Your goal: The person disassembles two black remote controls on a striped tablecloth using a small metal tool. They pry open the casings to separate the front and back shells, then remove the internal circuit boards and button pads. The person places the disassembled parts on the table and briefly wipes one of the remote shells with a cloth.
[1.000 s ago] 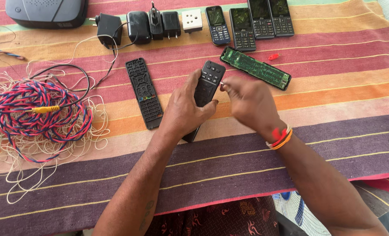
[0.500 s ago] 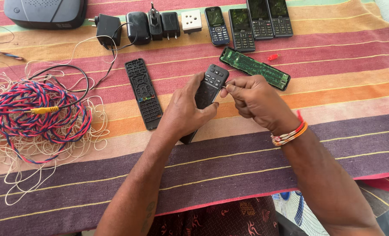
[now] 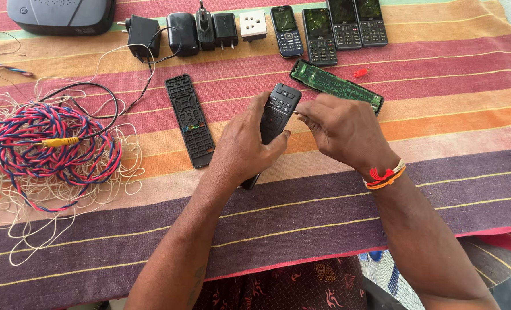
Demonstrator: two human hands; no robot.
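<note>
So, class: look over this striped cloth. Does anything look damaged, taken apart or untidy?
Yes. A bare green circuit board lies with no casing beside the phones, next to a small red piece. A black remote front shell lies apart. At left, red-blue twisted wire and pale string lie tangled.
</note>
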